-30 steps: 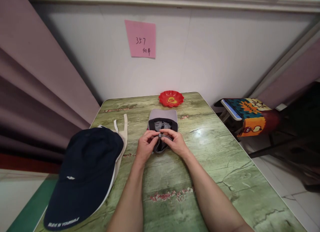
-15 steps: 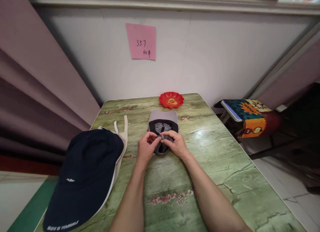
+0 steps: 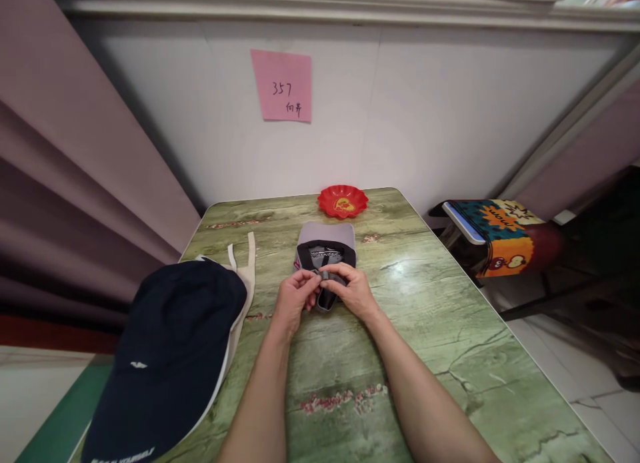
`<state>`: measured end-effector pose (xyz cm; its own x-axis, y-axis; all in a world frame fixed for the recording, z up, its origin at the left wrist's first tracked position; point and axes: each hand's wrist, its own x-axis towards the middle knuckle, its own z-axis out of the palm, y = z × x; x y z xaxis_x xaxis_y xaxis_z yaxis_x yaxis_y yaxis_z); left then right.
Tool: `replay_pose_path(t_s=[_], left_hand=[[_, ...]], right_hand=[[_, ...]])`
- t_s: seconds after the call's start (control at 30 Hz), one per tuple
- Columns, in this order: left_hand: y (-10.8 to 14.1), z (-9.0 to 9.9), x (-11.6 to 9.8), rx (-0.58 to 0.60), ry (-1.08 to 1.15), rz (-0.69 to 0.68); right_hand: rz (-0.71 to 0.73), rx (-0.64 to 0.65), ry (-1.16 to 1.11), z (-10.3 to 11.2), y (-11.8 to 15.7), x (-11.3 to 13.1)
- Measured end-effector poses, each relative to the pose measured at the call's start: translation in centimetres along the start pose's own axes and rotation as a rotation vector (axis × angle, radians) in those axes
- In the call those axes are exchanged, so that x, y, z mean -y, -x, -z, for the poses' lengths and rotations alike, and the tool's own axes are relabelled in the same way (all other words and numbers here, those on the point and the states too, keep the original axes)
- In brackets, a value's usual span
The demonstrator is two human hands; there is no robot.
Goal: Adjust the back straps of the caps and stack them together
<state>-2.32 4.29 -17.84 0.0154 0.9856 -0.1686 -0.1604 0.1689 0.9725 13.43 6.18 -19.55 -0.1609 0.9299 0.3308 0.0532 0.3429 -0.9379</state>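
A grey baseball cap (image 3: 326, 232) lies on the table with its brim pointing away from me and its dark inside showing. At its near edge, my left hand (image 3: 296, 295) pinches one side of the cap's strap. My right hand (image 3: 350, 290) grips the strap's other side between thumb and fingers. A small grey piece of the strap (image 3: 326, 275) shows between the fingertips, which nearly meet. The fingers hide most of the strap and its fastening.
To the left lies a large navy cap (image 3: 175, 330) with pale ties. A red scalloped dish (image 3: 343, 202) stands at the back of the green wood-patterned table (image 3: 340, 356). A pink note (image 3: 283, 86) is on the wall; a stool with a colourful cover (image 3: 500, 230) stands right.
My left fingers have shifted and curled lower beneath the strap. My right hand stays almost in place. The cap's inside shows slightly differently.
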Motion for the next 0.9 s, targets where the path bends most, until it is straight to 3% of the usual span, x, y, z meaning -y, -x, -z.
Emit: replay_pose_path(t_s=[0.4,0.6,0.7,0.9], left_hand=[[-0.2,0.9,-0.1,-0.059,-0.123,-0.146],[0.4,1.0,-0.6,-0.092,-0.579,-0.539],[0.5,1.0,-0.4,0.018,-0.689,-0.534],[-0.1,2.5,-0.2,-0.035,-0.786,-0.551]], right_hand=[[0.014,-0.012,0.086,0.0,0.1,-0.3],[0.073,0.025,0.207,0.1,0.2,0.1],[0.048,0.055,0.22,0.2,0.4,0.0],[0.025,0.078,0.484,1.2,0.4,0.0]])
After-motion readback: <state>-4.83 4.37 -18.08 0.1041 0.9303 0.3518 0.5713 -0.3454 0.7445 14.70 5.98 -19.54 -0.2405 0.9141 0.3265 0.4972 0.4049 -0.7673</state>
